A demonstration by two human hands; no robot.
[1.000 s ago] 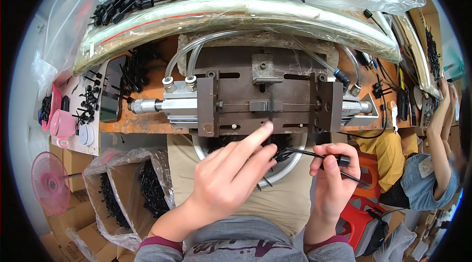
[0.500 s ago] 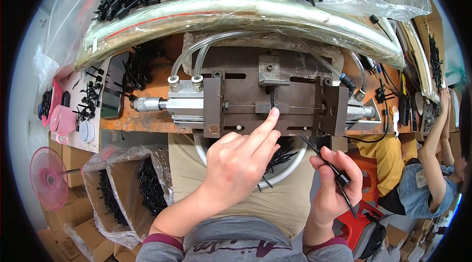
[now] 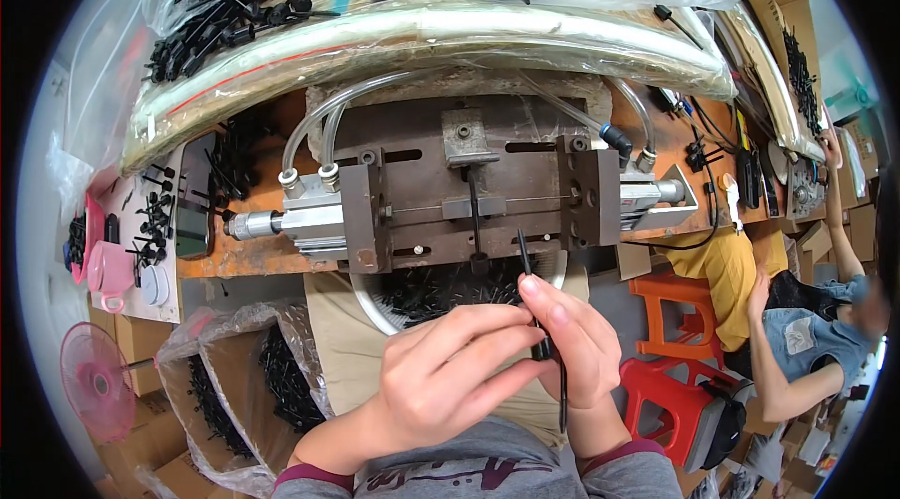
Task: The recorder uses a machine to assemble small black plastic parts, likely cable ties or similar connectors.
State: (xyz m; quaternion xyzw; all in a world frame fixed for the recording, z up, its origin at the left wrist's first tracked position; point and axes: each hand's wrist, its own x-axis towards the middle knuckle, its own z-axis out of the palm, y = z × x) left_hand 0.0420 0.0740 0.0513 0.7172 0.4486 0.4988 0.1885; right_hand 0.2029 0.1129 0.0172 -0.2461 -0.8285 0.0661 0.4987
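My right hand (image 3: 583,349) is closed round a thin black rod (image 3: 562,396) with a thicker black collar partway along. The rod slants upward between my palms, toward the metal fixture. My left hand (image 3: 455,372) meets it, its fingertips pinched at the collar. In the middle of the brown metal fixture (image 3: 422,182) a second black rod (image 3: 475,223) lies across the small grey block, its thick end jutting past the front edge. Neither hand touches that one. My fingers partly hide the held rod.
Two silver cylinders (image 3: 314,221) with clear hoses flank the fixture. Below it, a white-rimmed container (image 3: 373,310) holds many black rods. More rods lie on the plastic-wrapped surface (image 3: 441,26) behind. A pink fan (image 3: 97,382) stands left; another person (image 3: 806,344) sits right, near stools.
My left hand has left the fixture and come back to the rod in my right hand. The rod in the fixture now shows its thick front end. The view has shifted.
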